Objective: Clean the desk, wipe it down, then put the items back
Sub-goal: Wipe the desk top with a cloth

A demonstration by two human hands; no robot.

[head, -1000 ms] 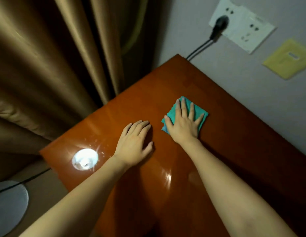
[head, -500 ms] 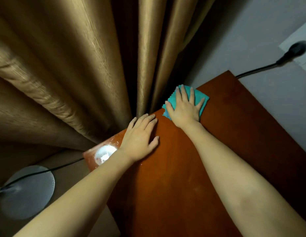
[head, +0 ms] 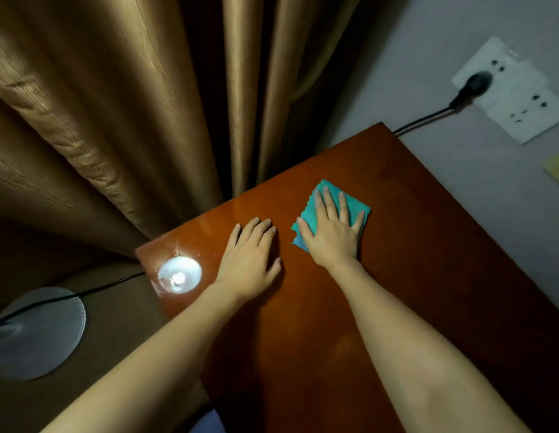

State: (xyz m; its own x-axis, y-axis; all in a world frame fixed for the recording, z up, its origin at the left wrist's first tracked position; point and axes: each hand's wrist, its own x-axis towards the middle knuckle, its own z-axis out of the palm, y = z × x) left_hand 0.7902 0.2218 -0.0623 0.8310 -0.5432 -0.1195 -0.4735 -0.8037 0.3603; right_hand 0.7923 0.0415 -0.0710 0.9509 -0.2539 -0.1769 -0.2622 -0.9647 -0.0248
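A glossy reddish-brown desk [head: 412,245] fills the lower right of the head view. On it lies a folded teal cloth [head: 356,207], and my right hand [head: 332,232] presses flat on the cloth with its fingers spread and straight. My left hand [head: 251,260] rests flat on the bare desk just left of the cloth, fingers together and straight. Most of the cloth is hidden under my right hand.
Tan curtains [head: 115,120] hang along the desk's far left edge. A bright light reflection [head: 179,275] shines near the desk's left corner. A wall socket [head: 518,92] with a black plug [head: 475,84] and cable sits at upper right. A grey round base [head: 37,332] stands on the floor at left.
My right hand has slid the cloth from the desk's curtain-side edge back toward the middle. My left hand stays flat on the desk. The view has swung to the right.
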